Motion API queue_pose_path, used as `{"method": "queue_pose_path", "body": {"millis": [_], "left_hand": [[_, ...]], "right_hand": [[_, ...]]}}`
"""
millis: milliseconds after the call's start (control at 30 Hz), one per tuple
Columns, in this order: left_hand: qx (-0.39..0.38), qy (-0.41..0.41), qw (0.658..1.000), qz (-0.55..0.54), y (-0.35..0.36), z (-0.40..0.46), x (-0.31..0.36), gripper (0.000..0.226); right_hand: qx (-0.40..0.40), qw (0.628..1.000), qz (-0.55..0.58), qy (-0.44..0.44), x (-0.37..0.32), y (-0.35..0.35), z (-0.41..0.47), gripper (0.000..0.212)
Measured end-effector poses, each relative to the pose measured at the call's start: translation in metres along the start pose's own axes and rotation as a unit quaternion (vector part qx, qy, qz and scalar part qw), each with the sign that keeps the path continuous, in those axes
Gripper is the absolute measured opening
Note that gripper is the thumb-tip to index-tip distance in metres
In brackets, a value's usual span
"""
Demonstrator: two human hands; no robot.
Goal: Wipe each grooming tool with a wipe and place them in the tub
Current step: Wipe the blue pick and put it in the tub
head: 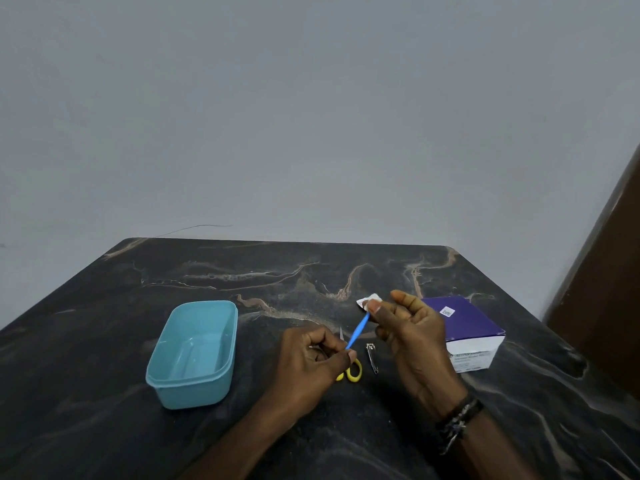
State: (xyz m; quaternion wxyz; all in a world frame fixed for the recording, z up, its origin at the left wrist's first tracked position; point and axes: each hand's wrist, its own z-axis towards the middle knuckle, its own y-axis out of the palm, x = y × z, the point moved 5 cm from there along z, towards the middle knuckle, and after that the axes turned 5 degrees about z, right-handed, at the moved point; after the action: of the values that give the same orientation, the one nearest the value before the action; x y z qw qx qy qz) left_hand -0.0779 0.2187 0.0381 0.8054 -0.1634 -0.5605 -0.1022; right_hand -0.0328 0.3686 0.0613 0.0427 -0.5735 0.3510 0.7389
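My left hand [313, 362] pinches the lower end of a thin blue grooming tool [358, 331] that slants up to the right. My right hand [408, 327] pinches a small white wipe [367, 301] around the tool's upper tip. A light blue plastic tub [194, 353] stands on the table to the left of my hands, with nothing inside it. Yellow-handled scissors [354, 373] lie on the table, mostly hidden under my left hand. A metal nail clipper [372, 356] lies between my two hands.
A purple and white box [464, 329] sits on the dark marble table [277, 271] just right of my right hand. A grey wall rises behind the table. A brown wooden panel [602, 289] stands at the far right.
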Motion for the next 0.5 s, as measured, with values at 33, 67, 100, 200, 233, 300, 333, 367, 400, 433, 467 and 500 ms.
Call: {"method": "queue_pose_path", "body": {"millis": [33,67,100,200,233,300,333,367,400,433,467,500], "left_hand": [[0.006,0.000,1.000,-0.003,-0.001,0.000,-0.001,0.013],[0.011,0.000,1.000,-0.006,-0.002,0.000,-0.002,0.012],[0.013,-0.001,1.000,-0.008,-0.004,0.000,-0.003,0.012],[0.013,0.002,1.000,0.000,-0.007,0.001,-0.003,0.011],[0.015,0.001,1.000,-0.003,-0.007,0.001,-0.003,0.011],[0.016,-0.002,1.000,-0.012,-0.006,0.001,0.000,0.012],[0.015,-0.003,1.000,-0.014,-0.004,0.000,0.001,0.013],[0.013,-0.003,1.000,-0.016,-0.002,0.000,0.002,0.013],[0.013,-0.003,1.000,-0.018,-0.001,-0.001,0.003,0.014],[0.015,-0.003,1.000,-0.023,0.000,-0.002,0.004,0.014],[0.019,-0.003,0.999,-0.031,-0.001,-0.002,0.005,0.014],[0.025,-0.003,0.999,-0.044,-0.003,-0.002,0.007,0.013]], "right_hand": [[-0.005,1.000,-0.008,0.006,0.002,0.001,0.000,0.035],[-0.015,1.000,-0.020,0.014,0.006,0.003,-0.001,0.034],[-0.027,0.999,-0.031,0.023,0.009,0.006,-0.001,0.035],[-0.043,0.997,-0.047,0.032,0.014,0.010,-0.004,0.037],[-0.040,0.998,-0.041,0.028,0.013,0.010,-0.003,0.035],[-0.019,1.000,-0.018,0.013,0.008,0.007,-0.002,0.034],[-0.005,1.000,-0.007,0.003,0.004,0.004,-0.001,0.035],[0.009,1.000,0.002,-0.007,0.002,0.000,0.000,0.038],[0.020,1.000,0.009,-0.013,0.000,-0.003,0.001,0.039],[0.026,0.999,0.014,-0.016,-0.002,-0.005,0.002,0.038],[0.026,0.999,0.017,-0.015,-0.002,-0.006,0.002,0.036],[0.023,0.999,0.019,-0.011,-0.002,-0.006,0.002,0.034]]}}
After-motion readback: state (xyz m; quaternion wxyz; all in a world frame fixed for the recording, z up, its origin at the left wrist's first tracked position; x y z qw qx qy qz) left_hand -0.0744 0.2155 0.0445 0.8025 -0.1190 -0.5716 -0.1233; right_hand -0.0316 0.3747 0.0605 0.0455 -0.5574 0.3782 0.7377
